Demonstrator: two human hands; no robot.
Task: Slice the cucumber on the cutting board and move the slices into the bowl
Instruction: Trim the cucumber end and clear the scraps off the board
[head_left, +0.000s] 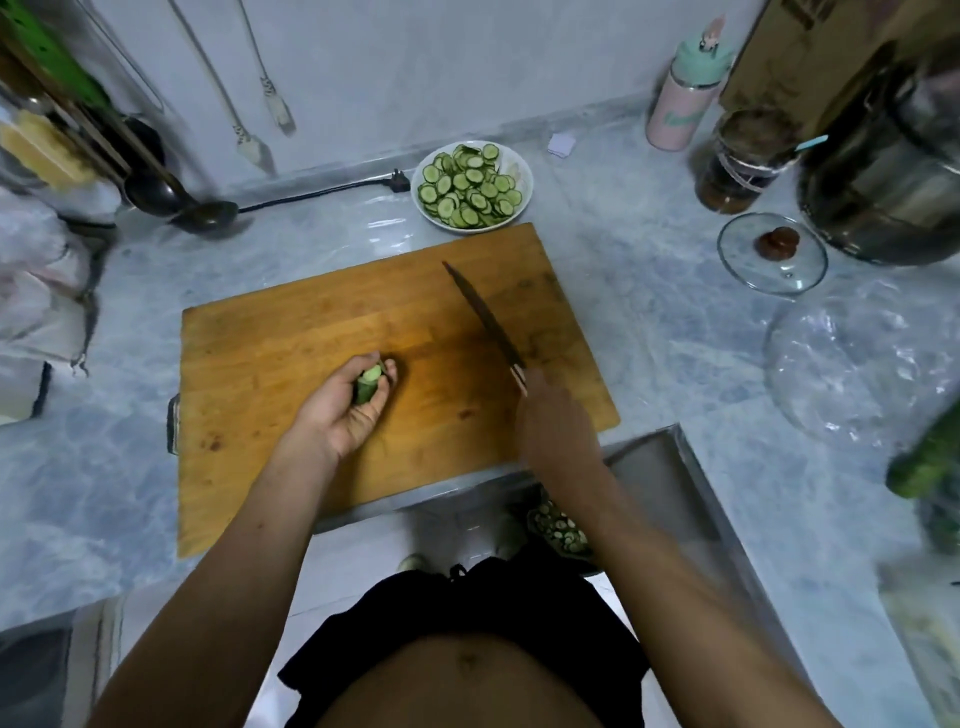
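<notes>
A short green cucumber stub (369, 385) lies in my left hand (349, 408), whose fingers curl round it, palm up, over the middle of the wooden cutting board (291, 332). My right hand (558, 426) grips the handle of a dark knife (485, 322); its blade points away over the right part of the board, edge down. Behind the board stands a white bowl (524, 171) filled with several round cucumber slices (470, 189). I see no loose slices on the board.
A glass lid (772, 254) and a dark jar (743, 161) stand at the right, with a steel pot (893, 176) behind. Ladles (205, 213) and a power cord (322, 195) lie at the back left. More cucumbers (922, 467) sit at the right edge. A bin of scraps (558, 530) is below the counter.
</notes>
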